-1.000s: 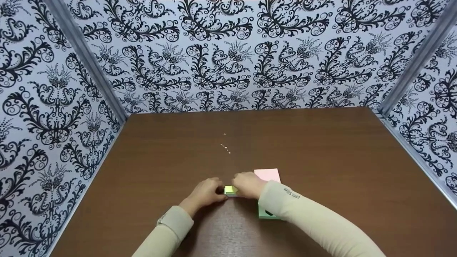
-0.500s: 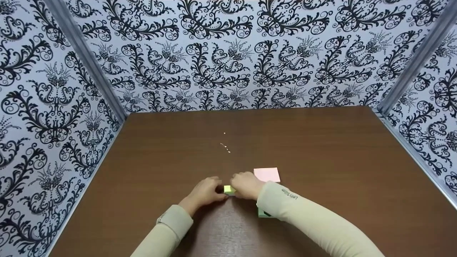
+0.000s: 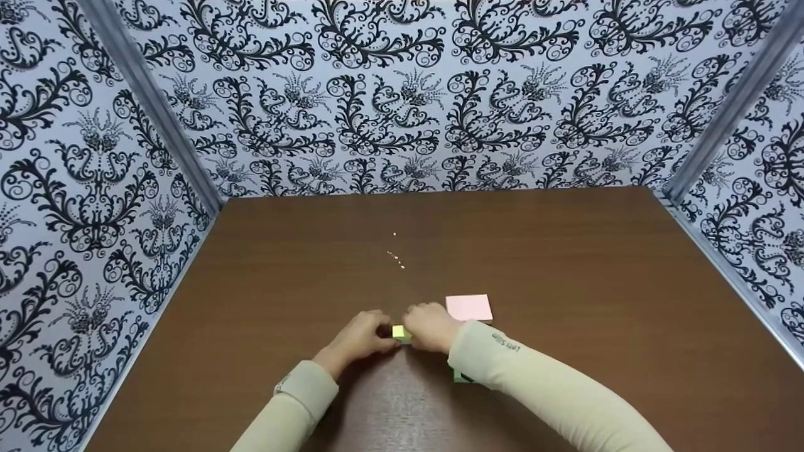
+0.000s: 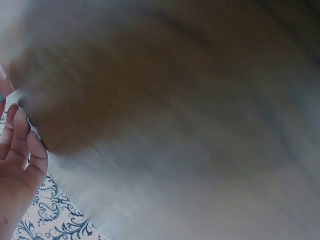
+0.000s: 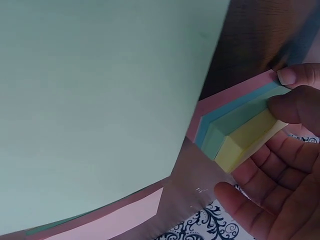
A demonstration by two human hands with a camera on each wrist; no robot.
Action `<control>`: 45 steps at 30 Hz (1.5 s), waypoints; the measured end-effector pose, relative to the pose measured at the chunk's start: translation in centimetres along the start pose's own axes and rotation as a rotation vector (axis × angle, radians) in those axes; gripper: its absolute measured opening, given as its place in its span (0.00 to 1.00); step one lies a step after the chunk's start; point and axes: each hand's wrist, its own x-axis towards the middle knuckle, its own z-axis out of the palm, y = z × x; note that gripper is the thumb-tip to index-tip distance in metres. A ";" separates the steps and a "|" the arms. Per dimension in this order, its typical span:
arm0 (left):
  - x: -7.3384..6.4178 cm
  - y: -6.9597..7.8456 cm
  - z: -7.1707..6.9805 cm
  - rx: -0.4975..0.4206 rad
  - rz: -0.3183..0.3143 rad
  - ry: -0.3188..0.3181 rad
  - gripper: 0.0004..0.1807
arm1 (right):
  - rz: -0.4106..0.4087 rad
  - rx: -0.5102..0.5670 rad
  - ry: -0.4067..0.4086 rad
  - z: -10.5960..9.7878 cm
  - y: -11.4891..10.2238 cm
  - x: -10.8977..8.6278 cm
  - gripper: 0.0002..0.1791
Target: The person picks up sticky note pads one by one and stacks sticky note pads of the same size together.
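Note:
A small stack of sticky note pads (image 3: 401, 333) lies between both hands at the near middle of the table. Its pink, blue, green and yellow layers show in the right wrist view, with yellow outermost. My right hand (image 3: 431, 328) grips the stack's right part, thumb and fingers bent around it. At the left end, my left hand (image 3: 359, 336) holds the stack with bent fingers; the exact contact is hidden in the head view. Only the fingers of the left hand (image 4: 20, 160) show at the edge of the left wrist view, most of which is blurred.
A pink square note pad (image 3: 469, 307) lies beyond the right wrist. Under the right forearm a green pad (image 3: 463, 375) with a dark mark is mostly covered. Small white specks (image 3: 396, 257) dot the brown table (image 3: 565, 263). Patterned walls (image 3: 402, 94) enclose it.
My right hand has shifted slightly left along the stack, so less of the yellow top shows. Its forearm now covers more of the green pad. The left hand stays nearly still.

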 end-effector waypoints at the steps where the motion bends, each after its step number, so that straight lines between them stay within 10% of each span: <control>1: 0.0 0.0 0.0 0.002 0.002 0.005 0.07 | 0.003 0.003 -0.002 0.0 0.0 0.0 0.08; 45: -0.2 0.2 -0.2 -0.023 0.000 -0.008 0.08 | 0.008 0.027 -0.055 0.1 0.3 0.1 0.08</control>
